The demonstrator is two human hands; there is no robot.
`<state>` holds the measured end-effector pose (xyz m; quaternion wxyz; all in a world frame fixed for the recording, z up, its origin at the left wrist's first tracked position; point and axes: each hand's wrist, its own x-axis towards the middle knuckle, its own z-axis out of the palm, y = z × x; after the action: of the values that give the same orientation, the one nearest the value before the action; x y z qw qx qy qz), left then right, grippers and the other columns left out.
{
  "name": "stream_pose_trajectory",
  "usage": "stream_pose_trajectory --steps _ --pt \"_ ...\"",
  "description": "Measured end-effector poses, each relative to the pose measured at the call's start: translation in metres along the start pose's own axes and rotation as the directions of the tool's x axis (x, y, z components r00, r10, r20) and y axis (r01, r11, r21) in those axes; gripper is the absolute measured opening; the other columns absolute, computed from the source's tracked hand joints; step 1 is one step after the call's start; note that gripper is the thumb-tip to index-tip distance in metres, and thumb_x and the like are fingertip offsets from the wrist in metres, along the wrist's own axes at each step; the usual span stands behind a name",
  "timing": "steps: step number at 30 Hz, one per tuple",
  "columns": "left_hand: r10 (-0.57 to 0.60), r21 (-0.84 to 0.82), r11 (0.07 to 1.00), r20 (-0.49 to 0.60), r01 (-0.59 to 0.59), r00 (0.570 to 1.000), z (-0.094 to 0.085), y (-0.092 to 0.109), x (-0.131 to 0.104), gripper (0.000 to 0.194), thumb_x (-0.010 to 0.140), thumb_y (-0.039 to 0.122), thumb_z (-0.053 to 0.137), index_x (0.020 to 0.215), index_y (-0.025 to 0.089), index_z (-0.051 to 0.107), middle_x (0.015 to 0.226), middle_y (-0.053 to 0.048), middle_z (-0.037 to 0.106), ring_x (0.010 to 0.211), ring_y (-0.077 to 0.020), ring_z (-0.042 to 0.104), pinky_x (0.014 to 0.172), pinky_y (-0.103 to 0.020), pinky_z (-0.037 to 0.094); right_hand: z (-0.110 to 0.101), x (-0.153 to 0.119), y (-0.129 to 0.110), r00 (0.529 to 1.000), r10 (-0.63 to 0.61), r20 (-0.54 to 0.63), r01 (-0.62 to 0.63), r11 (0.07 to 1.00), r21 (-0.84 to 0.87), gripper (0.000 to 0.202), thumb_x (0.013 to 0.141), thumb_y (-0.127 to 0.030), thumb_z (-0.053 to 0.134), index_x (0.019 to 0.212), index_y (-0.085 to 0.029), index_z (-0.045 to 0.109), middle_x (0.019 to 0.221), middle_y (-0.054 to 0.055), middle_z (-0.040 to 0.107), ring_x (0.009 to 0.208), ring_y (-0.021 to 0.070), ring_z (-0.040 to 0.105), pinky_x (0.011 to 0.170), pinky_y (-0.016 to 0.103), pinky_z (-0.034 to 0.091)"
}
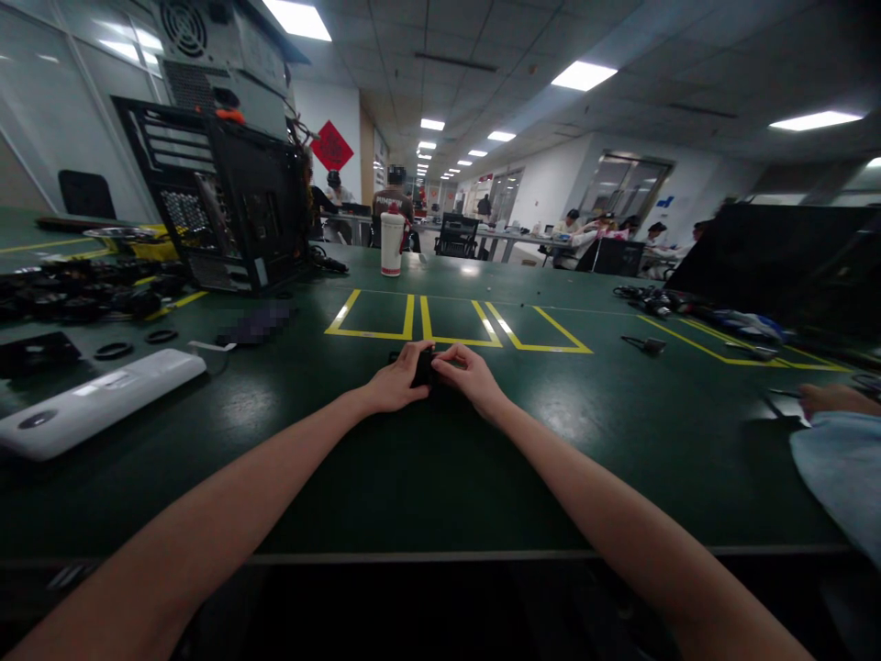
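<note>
Both of my hands meet over the green tabletop (413, 477), just in front of the yellow tape outlines. My left hand (397, 381) is wrapped round a small black object (423, 367), its thumb on the near side. What kind of object it is I cannot make out, as the fingers cover much of it. My right hand (469, 375) pinches at the object's right side with thumb and fingertips. Any small part inside that pinch is hidden.
A white power bank-like device (103, 399) lies at left, near black rings (114, 351) and a computer case (234, 193). A white cup (392, 243) stands behind the tape. At right are a connector (645, 344), a dark monitor (785, 266) and another person's sleeve (840, 468).
</note>
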<state>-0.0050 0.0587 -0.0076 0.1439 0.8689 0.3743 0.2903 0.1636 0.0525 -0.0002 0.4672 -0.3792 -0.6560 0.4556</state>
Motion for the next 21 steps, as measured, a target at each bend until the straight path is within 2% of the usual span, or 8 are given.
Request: stream_pose_trajectory --steps 4,6,10,14,18,21 --pt "-0.008 -0.006 1.000 0.002 0.008 1.000 -0.0011 0.0010 -0.0003 0.069 0.069 0.021 0.055 0.127 0.020 0.017 0.127 -0.011 0.029 0.120 -0.0265 0.033 0.096 -0.045 0.034 0.0012 0.0039 0.0041 0.998 0.044 -0.049 -0.042 0.998 0.037 0.032 0.063 -0.033 0.064 0.090 -0.021 0.050 0.090 0.001 0.056 0.077 0.0129 0.055 0.072 0.031 0.046" --pt "-0.020 -0.006 1.000 0.010 0.020 1.000 -0.0020 0.0027 -0.0006 0.069 0.069 0.021 0.054 0.127 0.020 0.017 0.127 -0.011 0.028 0.119 -0.0268 0.034 0.096 -0.046 0.034 0.0011 0.0041 0.0046 0.997 0.070 -0.038 -0.068 0.997 0.041 0.036 0.064 -0.033 0.063 0.095 -0.021 0.050 0.096 0.003 0.056 0.083 0.0142 0.056 0.075 0.032 0.045" --pt "-0.033 -0.016 0.999 0.015 0.034 0.999 -0.0028 0.0052 -0.0008 0.069 0.069 0.021 0.055 0.127 0.020 0.018 0.127 -0.011 0.029 0.118 -0.0271 0.035 0.095 -0.046 0.034 0.0001 0.0000 0.0015 0.999 0.040 0.020 -0.041 0.999 0.028 0.030 0.064 -0.029 0.064 0.091 -0.019 0.053 0.095 0.003 0.057 0.088 0.0142 0.054 0.079 0.032 0.043" --pt "-0.011 -0.027 1.000 -0.006 0.011 1.000 -0.0010 0.0024 -0.0005 0.068 0.069 0.022 0.056 0.126 0.021 0.019 0.127 -0.011 0.029 0.118 -0.0270 0.036 0.095 -0.046 0.035 0.0000 -0.0048 -0.0012 1.000 0.010 0.012 -0.010 0.999 0.033 0.029 0.062 -0.028 0.065 0.087 -0.021 0.052 0.090 0.001 0.057 0.088 0.0137 0.053 0.078 0.030 0.044" --pt "-0.001 -0.016 1.000 -0.012 0.001 1.000 0.0003 -0.0005 -0.0004 0.068 0.069 0.022 0.056 0.126 0.021 0.019 0.127 -0.010 0.030 0.119 -0.0265 0.035 0.096 -0.045 0.034 0.0003 -0.0027 0.0029 0.999 0.048 -0.017 -0.046 0.996 0.077 0.025 0.066 -0.034 0.062 0.085 -0.021 0.053 0.085 0.000 0.058 0.079 0.0121 0.055 0.076 0.030 0.044" --pt "-0.012 -0.007 1.000 -0.003 0.012 1.000 -0.0002 0.0000 -0.0004 0.068 0.070 0.023 0.055 0.127 0.020 0.018 0.126 -0.011 0.030 0.118 -0.0268 0.035 0.096 -0.045 0.034 -0.0006 0.0008 0.0071 0.996 0.094 -0.013 -0.091 0.988 0.125 0.034 0.065 -0.032 0.064 0.095 -0.022 0.052 0.088 0.001 0.058 0.078 0.0124 0.056 0.076 0.031 0.045"
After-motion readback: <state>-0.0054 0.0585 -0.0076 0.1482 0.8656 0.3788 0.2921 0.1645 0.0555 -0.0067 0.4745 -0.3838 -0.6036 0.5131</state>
